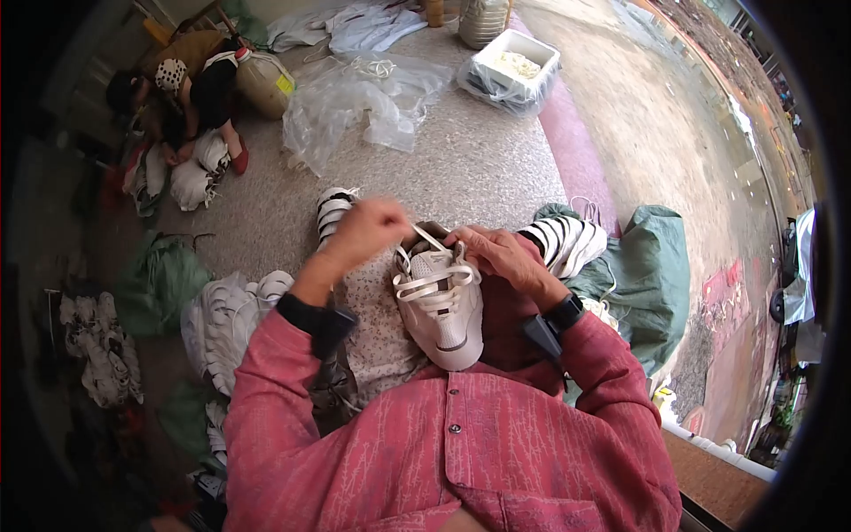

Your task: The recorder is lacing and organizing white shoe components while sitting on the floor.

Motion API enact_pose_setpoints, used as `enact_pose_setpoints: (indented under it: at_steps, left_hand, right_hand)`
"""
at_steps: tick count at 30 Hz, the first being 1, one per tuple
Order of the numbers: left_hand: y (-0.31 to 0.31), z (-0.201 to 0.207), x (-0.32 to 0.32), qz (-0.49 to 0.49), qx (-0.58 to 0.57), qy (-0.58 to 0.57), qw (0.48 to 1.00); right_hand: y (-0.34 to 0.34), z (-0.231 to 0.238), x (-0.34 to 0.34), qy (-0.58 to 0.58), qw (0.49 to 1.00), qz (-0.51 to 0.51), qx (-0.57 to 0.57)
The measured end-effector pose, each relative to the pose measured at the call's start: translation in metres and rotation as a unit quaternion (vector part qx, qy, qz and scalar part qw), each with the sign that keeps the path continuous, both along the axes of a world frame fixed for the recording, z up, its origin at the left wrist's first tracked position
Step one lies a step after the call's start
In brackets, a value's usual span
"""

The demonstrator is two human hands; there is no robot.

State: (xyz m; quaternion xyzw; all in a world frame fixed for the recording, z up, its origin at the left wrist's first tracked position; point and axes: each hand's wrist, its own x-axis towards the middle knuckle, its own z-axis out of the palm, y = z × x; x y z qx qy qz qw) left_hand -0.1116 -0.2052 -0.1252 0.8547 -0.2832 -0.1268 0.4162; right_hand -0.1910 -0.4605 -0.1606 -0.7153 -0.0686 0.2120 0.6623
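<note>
A white sneaker (pixel 441 312) lies on my lap, toe toward me, with its white lace (pixel 434 279) threaded loosely across the top. My left hand (pixel 368 229) is raised at the shoe's far left, fingers pinched on a lace end. At the shoe's collar on the right, my right hand (pixel 501 253) grips the other part of the lace. Both wrists carry black bands over pink sleeves.
Piles of white shoes lie at my left (pixel 226 324) and right (pixel 563 239), the right pile on a green sack (pixel 651 266). Crumpled clear plastic (pixel 355 97) and a white tub (pixel 516 60) sit ahead. Another person (pixel 182 97) crouches at the far left with shoes.
</note>
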Motion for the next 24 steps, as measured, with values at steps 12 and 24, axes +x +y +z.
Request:
enact_pose_setpoints:
  at_steps: [12, 24]
  left_hand:
    - [0.027, -0.013, -0.047, 0.060, -0.129, 0.025, 0.990]
    - [0.027, -0.010, -0.060, -0.144, -0.015, -0.010, 0.989]
  right_hand:
    - [-0.005, 0.002, 0.001, 0.086, 0.989, -0.009, 0.122]
    - [-0.011, 0.029, 0.005, -0.078, 0.981, 0.159, -0.082]
